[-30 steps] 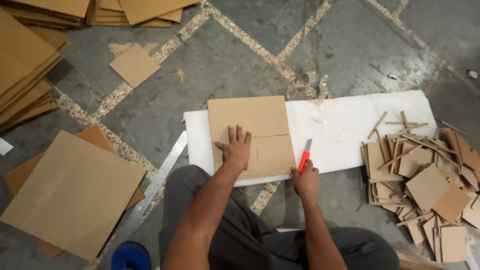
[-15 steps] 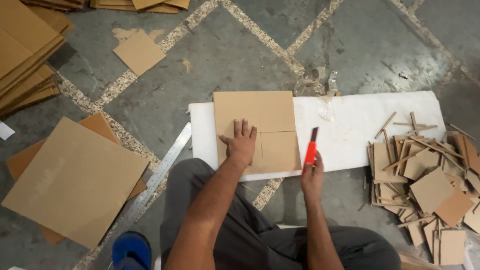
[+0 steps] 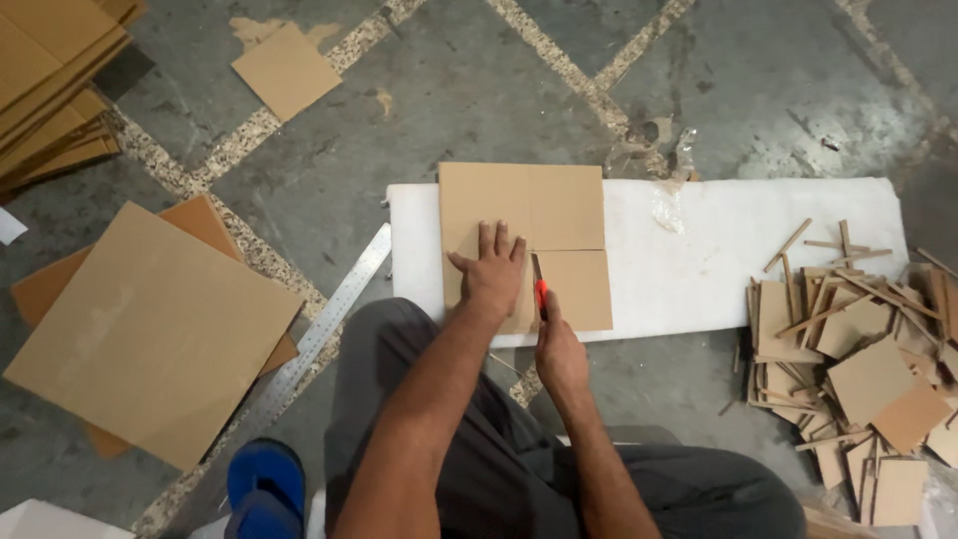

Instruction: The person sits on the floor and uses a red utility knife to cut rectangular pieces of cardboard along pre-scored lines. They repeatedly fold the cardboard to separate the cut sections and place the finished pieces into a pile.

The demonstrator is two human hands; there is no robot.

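Observation:
A brown cardboard sheet (image 3: pixel 544 210) with fold lines lies on a white foam board (image 3: pixel 718 260) on the floor. My left hand (image 3: pixel 491 271) presses flat on the sheet's lower left part, fingers spread. My right hand (image 3: pixel 559 349) grips a red utility knife (image 3: pixel 541 294), its tip on the cardboard just right of my left hand, along the sheet's middle line. My knees and dark trousers fill the bottom of the view.
A steel ruler (image 3: pixel 324 324) lies diagonally left of the board. Large cardboard sheets (image 3: pixel 150 329) sit at left, a stack (image 3: pixel 50 80) at top left, a loose square (image 3: pixel 287 70) above. A heap of cardboard offcuts (image 3: pixel 858 359) lies at right. A blue slipper (image 3: pixel 264 489) is at the bottom.
My right hand moved the red knife left from the sheet's right edge to its middle line, beside my left hand. The left hand stayed pressing on the cardboard.

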